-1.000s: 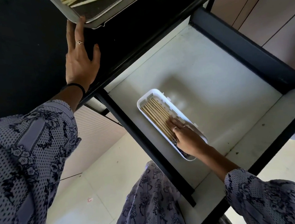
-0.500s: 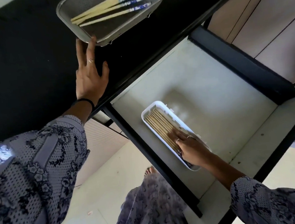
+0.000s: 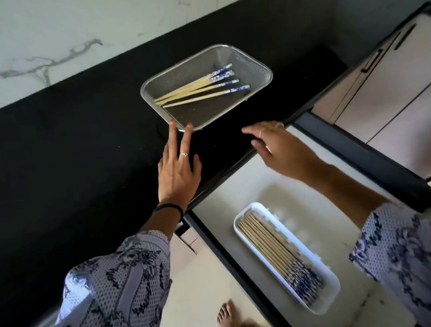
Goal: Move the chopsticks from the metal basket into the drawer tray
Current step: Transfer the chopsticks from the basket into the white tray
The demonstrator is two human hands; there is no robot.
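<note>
A metal mesh basket stands on the black counter and holds several bamboo chopsticks with blue patterned ends. My left hand lies flat on the counter, two straight fingertips touching the basket's near rim. My right hand hovers empty over the counter edge, fingers relaxed, a short way right of the basket. In the open drawer below, a white tray holds a row of several chopsticks.
The black counter runs along a marble wall. The pulled-out drawer has a pale floor and dark side rails. Beige cabinet fronts stand at the right. Bare feet show on the floor below.
My right hand has left the drawer tray and risen to the counter edge near the basket. The view has tilted up, bringing the whole basket into sight. My left hand stays at the basket's rim.
</note>
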